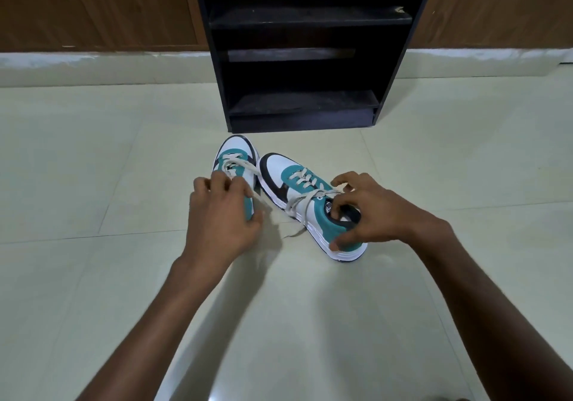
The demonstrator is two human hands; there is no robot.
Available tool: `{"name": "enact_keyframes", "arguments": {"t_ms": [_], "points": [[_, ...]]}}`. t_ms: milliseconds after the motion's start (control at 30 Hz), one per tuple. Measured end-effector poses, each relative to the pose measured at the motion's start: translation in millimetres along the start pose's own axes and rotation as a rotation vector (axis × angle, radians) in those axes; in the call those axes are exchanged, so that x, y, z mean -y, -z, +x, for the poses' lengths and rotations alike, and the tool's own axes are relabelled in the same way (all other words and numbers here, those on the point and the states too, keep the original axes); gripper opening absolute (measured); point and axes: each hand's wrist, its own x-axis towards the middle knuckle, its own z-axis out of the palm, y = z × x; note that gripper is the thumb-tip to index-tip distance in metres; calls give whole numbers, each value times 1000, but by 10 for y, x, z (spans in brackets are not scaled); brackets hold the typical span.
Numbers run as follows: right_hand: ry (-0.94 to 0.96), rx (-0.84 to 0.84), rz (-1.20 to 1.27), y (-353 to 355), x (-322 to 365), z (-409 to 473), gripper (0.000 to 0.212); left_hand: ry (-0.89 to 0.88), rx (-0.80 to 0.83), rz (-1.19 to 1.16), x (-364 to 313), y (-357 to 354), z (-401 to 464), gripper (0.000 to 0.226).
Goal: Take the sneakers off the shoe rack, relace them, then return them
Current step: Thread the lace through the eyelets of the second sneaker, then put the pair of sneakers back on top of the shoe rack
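Two teal, white and black sneakers stand on the pale tiled floor in front of the black shoe rack (305, 59), toes pointing toward it. My left hand (221, 217) covers the heel half of the left sneaker (235, 155) and grips it; its cream laces run loose from under the fingers. My right hand (367, 211) holds the right sneaker (286, 172) by the heel collar, with fingers inside the opening and the thumb on the teal heel. A loose cream lace (302, 208) trails off this shoe onto the floor between the two sneakers.
The shoe rack's shelves hold nothing that I can see. Wooden panels (93, 7) line the wall on both sides of the rack, above a pale skirting. Tiled floor (294, 323) stretches all around the shoes.
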Motion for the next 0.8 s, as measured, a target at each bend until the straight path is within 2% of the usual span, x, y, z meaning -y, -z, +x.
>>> {"name": "enact_keyframes", "arguments": {"t_ms": [100, 200, 267, 367, 500, 600, 800], "points": [[-131, 155, -78, 44, 67, 53, 37, 139, 136, 97, 89, 10, -67, 58], [-238, 233, -43, 30, 145, 65, 32, 232, 218, 104, 117, 52, -94, 57], [-233, 167, -43, 19, 238, 58, 28, 254, 271, 96, 91, 80, -60, 55], [-174, -24, -8, -78, 471, 81, 19, 260, 330, 89, 9, 72, -32, 56], [-155, -238, 98, -394, 850, 181, 60, 245, 353, -12, -12, -7, -20, 51], [-198, -211, 12, -540, 985, 234, 69, 244, 313, -127, 55, -31, -6, 36], [-201, -222, -46, -588, 1118, 314, 50, 234, 173, -219, 59, -146, -35, 26]]}}
